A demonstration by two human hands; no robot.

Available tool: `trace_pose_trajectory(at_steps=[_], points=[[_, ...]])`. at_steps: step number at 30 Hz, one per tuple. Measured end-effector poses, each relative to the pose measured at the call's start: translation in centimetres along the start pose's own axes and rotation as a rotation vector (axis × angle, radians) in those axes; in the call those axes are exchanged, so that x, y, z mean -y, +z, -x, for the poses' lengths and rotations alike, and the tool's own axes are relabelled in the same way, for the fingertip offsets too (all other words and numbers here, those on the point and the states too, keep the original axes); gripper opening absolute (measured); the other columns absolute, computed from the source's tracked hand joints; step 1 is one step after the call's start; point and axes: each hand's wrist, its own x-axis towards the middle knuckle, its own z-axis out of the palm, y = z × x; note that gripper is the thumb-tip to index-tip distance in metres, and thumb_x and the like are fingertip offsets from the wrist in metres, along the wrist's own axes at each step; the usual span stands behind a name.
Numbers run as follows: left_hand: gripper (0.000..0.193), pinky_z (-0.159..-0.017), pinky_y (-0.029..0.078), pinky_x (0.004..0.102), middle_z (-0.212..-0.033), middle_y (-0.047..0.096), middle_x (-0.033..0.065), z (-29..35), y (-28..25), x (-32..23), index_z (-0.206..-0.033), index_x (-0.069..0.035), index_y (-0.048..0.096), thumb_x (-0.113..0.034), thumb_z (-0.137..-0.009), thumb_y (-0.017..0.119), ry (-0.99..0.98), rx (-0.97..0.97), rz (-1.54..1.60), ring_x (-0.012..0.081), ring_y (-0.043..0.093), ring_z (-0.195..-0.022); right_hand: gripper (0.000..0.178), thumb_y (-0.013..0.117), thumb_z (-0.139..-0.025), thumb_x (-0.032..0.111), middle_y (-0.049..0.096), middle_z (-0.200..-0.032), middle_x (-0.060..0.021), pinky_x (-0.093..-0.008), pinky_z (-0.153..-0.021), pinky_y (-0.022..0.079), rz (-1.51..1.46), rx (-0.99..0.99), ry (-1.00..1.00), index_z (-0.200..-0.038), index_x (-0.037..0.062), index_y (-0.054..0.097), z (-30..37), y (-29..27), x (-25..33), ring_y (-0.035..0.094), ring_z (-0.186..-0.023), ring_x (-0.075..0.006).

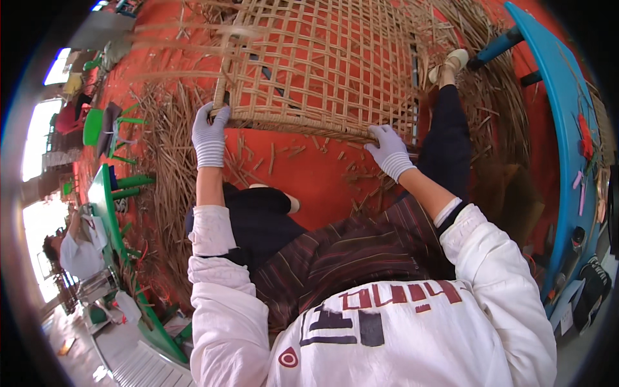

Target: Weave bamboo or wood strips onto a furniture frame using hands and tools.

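Note:
A woven panel (293, 125) of tan rattan or cane strips, with an open lattice and a wrapped rim, spreads out in front of me. My left hand (209, 132), in a pale striped glove, is closed around the rim at its near left corner. Farther right along the near edge, my right hand (388, 151), gloved alike, grips the rim with the fingers partly hidden. Loose strip ends stick out past the panel's upper left side, smeared by motion. The red floor shows through the lattice holes.
Heaps of brown strips (169, 174) and short offcuts lie on the red floor (309, 187) around me. A blue table (558, 77) with tools on it stands at right. At left are a green table (109, 213), a green stool (93, 126) and another person (80, 251).

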Motion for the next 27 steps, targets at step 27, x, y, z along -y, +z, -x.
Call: trace_pose_trajectory(at_steps=[27], points=[[0.045,-0.1,0.04,0.0454,-0.123,0.061,0.003,3.9,17.4,20.0,-0.113,-0.022,0.068,-0.023,-0.071,0.084,0.133,0.171,-0.767,0.0292,0.054,-0.117,0.036,0.075,-0.081,0.022,0.059,-0.106,-0.0092,-0.043,-0.089,0.049,0.31,0.115,-0.322,-0.113,0.0112,0.062,-10.9,14.2,-2.6,0.058,-0.102,-0.0299]])
